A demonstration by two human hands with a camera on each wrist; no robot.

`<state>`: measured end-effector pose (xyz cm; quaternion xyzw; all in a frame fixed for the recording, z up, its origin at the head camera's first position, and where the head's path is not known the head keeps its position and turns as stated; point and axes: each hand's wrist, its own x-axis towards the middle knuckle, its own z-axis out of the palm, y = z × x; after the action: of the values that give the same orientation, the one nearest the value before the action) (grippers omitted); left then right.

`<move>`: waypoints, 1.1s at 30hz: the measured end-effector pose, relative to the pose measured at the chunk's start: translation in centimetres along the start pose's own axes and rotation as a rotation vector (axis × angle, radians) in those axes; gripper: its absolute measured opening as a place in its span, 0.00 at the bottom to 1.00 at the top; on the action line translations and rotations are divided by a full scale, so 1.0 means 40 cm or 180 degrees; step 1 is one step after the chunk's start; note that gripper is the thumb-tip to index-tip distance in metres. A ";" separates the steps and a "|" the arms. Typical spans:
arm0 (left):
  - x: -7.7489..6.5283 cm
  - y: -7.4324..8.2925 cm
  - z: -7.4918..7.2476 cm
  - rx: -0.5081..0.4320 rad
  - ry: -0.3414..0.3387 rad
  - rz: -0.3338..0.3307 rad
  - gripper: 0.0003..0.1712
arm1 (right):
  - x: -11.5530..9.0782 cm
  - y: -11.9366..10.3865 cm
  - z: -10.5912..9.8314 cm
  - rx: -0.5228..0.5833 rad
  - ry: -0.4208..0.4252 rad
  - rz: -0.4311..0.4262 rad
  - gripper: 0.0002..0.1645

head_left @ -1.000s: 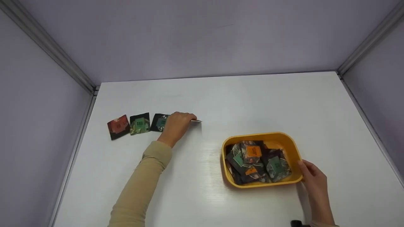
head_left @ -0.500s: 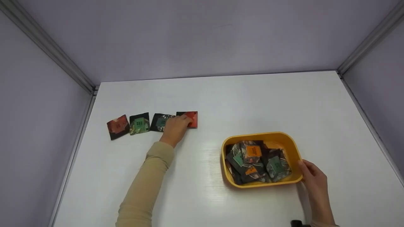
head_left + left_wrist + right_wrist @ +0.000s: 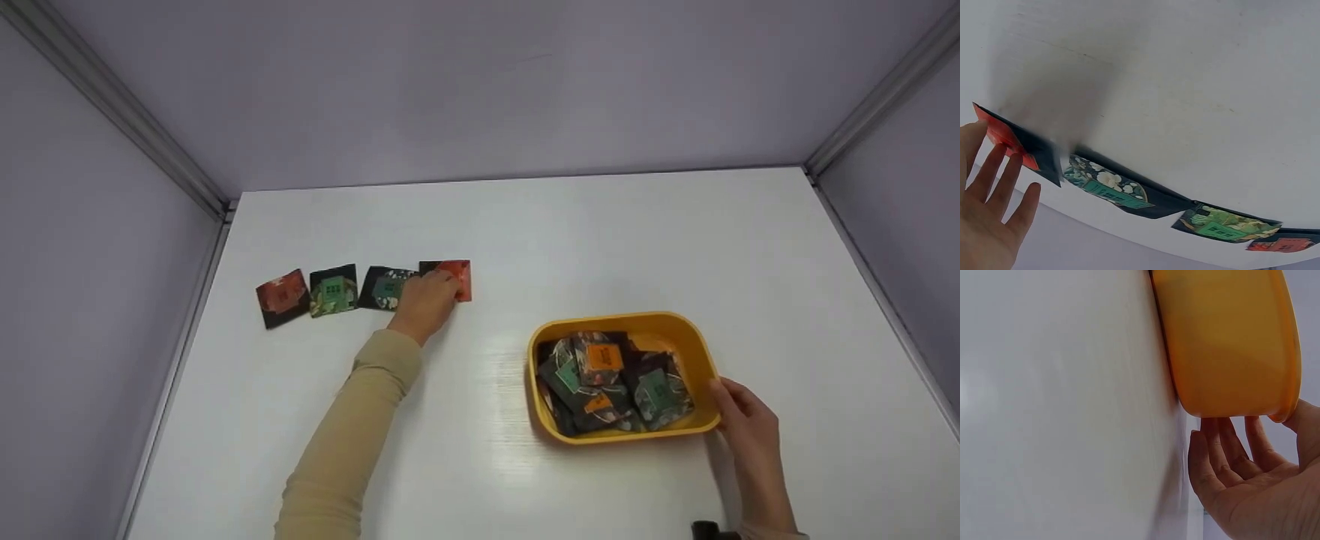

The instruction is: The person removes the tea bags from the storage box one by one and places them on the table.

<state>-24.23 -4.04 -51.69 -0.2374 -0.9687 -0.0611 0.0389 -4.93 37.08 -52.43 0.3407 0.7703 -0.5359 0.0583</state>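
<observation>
My left hand [image 3: 427,302] rests its fingertips on a flat red-and-black sachet [image 3: 463,280] on the table. In the left wrist view the fingers [image 3: 1000,183] are fairly straight on the red sachet [image 3: 999,134]. Left of it lie a dark sachet with white flowers [image 3: 383,288], a green one [image 3: 334,291] and another red one [image 3: 283,298], forming a row. At the right, my right hand [image 3: 750,427] holds the yellow bin [image 3: 701,367] by its right end, thumb at the rim and fingers against the outer wall [image 3: 1230,365]. Several sachets [image 3: 600,364] lie piled inside the bin.
The white tabletop [image 3: 600,240] meets a pale panel wall [image 3: 480,97] at the back. Side panels with metal frame strips stand left and right. A small black object [image 3: 705,530] shows near my right wrist at the bottom edge.
The red-and-black sachet, tilted in my left hand a second ago, now lies flat at the row's right end. My right hand and the bin have stayed in place.
</observation>
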 end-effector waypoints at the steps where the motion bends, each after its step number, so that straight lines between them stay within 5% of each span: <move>1: 0.004 0.006 -0.003 0.0006 -0.0008 0.0010 0.06 | -0.001 0.001 0.000 0.0007 -0.0005 -0.0006 0.50; 8: 0.042 0.073 -0.054 -0.0152 -0.0057 0.0341 0.10 | -0.012 0.006 0.009 -0.0053 0.0122 -0.0102 0.48; 18: 0.105 0.258 -0.151 -0.0620 -0.0836 0.0774 0.15 | -0.017 0.008 0.007 0.0006 0.0084 -0.0124 0.48; 24: 0.112 0.401 -0.179 -0.0486 -0.0829 0.1415 0.15 | -0.013 0.005 0.008 0.0003 0.0068 -0.0070 0.48; 33: 0.064 0.576 -0.162 0.0283 -0.0701 0.2335 0.13 | -0.005 -0.001 0.007 0.0067 0.0065 0.0011 0.48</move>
<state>-15.50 16.51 -42.70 -0.5714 -0.8195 0.0248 -0.0358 -4.86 36.73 -52.43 0.3481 0.7646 -0.5404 0.0477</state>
